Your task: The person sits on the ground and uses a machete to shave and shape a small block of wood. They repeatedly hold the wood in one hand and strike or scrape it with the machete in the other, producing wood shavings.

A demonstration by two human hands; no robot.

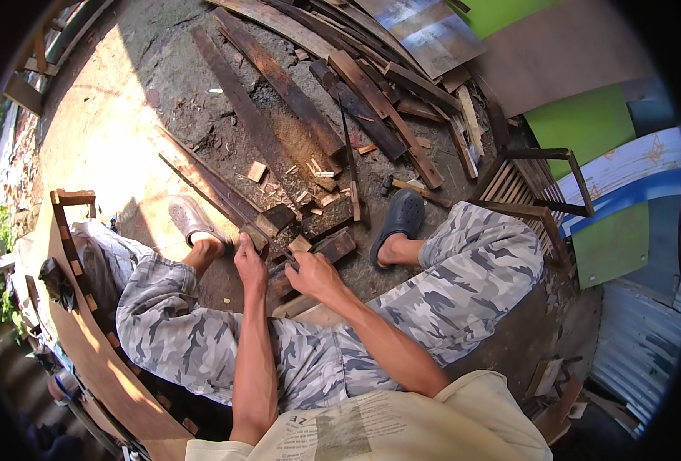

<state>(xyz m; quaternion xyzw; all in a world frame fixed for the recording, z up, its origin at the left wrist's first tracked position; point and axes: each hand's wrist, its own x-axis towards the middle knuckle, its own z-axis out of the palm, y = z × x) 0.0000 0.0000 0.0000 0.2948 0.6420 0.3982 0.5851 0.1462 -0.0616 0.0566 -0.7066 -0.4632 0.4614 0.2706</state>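
Note:
Between my knees, my left hand is closed around the near end of a long narrow wooden plank, which slants away to the far left. My right hand is closed on the near end of a thin dark tool; its kind is not clear, and my fingers hide its grip. The tool lies along the plank, close to my left hand. Below and beyond both hands are short wooden blocks, with wood chips and shavings scattered around them.
A hammer lies beside my right shoe. Another long thin tool with a wooden handle rests against the blocks. Several dark planks cover the ground ahead. A slatted wooden frame stands right; a curved wooden piece stands left.

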